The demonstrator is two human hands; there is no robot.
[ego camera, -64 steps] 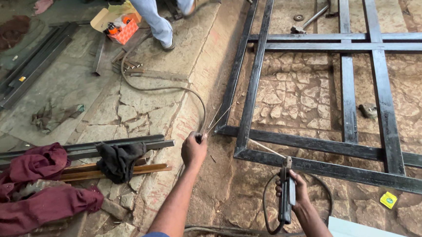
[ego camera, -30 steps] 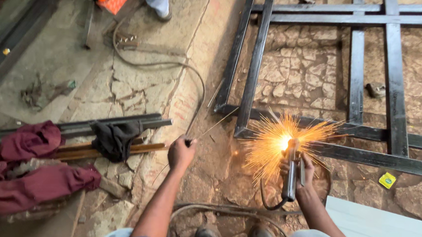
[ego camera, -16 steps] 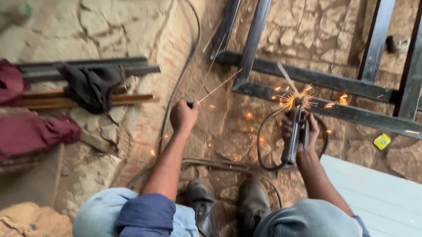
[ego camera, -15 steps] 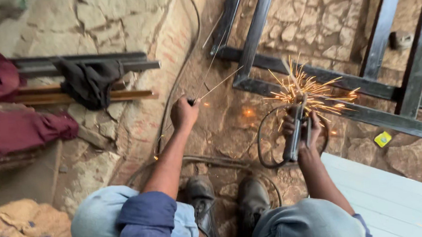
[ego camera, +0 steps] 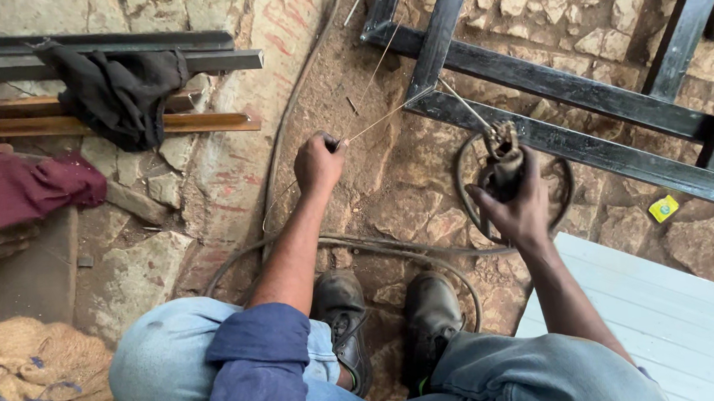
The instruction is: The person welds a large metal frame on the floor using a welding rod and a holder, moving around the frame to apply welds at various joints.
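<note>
Where frame (ego camera: pixel 548 90) bars meet: electrode holder (ego camera: pixel 502 163) (right hand (ego camera: pixel 523 207)), open stone beside.

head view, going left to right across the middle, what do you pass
Crumpled maroon cloth → dark grey rag draped over metal bars → left hand pinching a thin welding rod → right hand gripping the electrode holder → small yellow tape measure

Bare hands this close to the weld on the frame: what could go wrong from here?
1. Burns: both the left hand and the right hand on the electrode holder are ungloved near the frame.
2. The cable loops around the boots; standing up may snag it.
3. Stray sparks could likely reach the dark cloth nearby.
</note>
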